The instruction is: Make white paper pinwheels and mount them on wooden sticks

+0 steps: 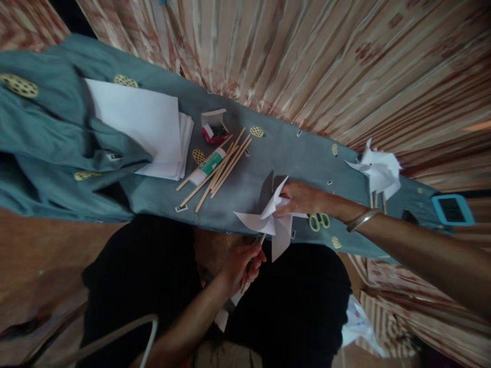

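My left hand (242, 267) is closed round a thin wooden stick (263, 238) just off the near edge of the cloth-covered table. At the top of that stick sits a white paper pinwheel (282, 237) with its blades spread out. My right hand (298, 199) reaches in from the right, its fingers bent and gripping the pinwheel near its middle; the fingertips are partly hidden by the paper. Close by my right wrist lie scissors with yellow-green handles (319, 222).
Wooden sticks (230, 168) lie with a green-and-white glue stick (207, 166) beside a small open red box (215, 130). White paper sheets (141, 122) are stacked left. More white pinwheels (378, 171) and a blue-framed device (453, 209) are at right. A curtain (268, 56) hangs behind.
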### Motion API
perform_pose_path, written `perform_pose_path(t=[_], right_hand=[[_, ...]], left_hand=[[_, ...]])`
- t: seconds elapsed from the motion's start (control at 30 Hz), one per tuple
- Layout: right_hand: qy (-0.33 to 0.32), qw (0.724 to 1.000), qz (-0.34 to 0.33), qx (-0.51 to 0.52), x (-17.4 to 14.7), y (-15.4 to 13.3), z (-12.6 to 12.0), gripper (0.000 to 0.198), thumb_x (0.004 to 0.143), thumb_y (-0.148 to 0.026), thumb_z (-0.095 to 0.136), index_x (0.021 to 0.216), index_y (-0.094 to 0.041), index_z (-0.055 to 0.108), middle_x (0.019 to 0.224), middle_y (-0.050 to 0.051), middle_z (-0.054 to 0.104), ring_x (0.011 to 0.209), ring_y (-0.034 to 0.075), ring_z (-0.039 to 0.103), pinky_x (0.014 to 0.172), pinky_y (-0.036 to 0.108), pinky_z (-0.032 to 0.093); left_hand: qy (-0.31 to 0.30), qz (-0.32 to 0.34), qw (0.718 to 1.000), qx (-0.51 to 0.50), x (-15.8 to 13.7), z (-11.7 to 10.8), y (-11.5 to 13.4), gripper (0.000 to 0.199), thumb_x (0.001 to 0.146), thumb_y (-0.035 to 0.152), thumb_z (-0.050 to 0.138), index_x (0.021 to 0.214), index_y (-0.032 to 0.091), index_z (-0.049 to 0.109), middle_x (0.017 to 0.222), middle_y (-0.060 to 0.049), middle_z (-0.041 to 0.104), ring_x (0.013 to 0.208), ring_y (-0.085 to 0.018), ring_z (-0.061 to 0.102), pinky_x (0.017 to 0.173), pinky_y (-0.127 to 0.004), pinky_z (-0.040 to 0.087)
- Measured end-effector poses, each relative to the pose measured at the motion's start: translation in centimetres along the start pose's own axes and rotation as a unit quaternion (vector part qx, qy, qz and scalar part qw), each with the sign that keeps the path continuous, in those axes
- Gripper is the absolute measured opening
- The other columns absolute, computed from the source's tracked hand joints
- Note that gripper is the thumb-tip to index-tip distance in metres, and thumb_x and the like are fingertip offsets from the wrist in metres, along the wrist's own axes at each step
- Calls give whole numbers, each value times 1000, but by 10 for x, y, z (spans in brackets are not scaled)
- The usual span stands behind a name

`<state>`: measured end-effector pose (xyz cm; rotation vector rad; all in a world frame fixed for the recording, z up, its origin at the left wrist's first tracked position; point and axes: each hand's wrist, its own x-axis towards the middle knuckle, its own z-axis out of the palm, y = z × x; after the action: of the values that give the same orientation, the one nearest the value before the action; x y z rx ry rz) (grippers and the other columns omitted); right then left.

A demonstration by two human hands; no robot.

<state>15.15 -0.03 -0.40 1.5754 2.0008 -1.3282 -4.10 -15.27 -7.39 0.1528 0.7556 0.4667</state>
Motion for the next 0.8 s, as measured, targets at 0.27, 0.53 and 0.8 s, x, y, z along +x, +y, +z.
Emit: perform_pose_path(t=[0.27,0.53,0.8], right_hand=[[24,982,-45,183,-8,14,8,33,64,-40,79,90,-20,75,90,4,76,81,20,68,74,32,52],[216,951,-24,218,-31,23,14,41,64,-49,80,91,-20,69,88,6,75,83,22,70,80,40,54],[500,837,-19,224,-84,25,55,47,77,-53,69,111,-22,63,112,12,72,106,27,67,99,49,48]], left_hand=[[-10,15,999,-31,-2,6,3,48,57,54,80,64,12,59,46,7,45,33,-1,32,35,-18,13],[-27,24,998,-42,-4,11,1,46,58,50,82,64,10,61,46,6,47,33,-2,36,35,-18,17],[-24,76,997,6,-16,30,14,49,59,56,81,66,11,64,46,7,46,32,-1,36,36,-18,20]])
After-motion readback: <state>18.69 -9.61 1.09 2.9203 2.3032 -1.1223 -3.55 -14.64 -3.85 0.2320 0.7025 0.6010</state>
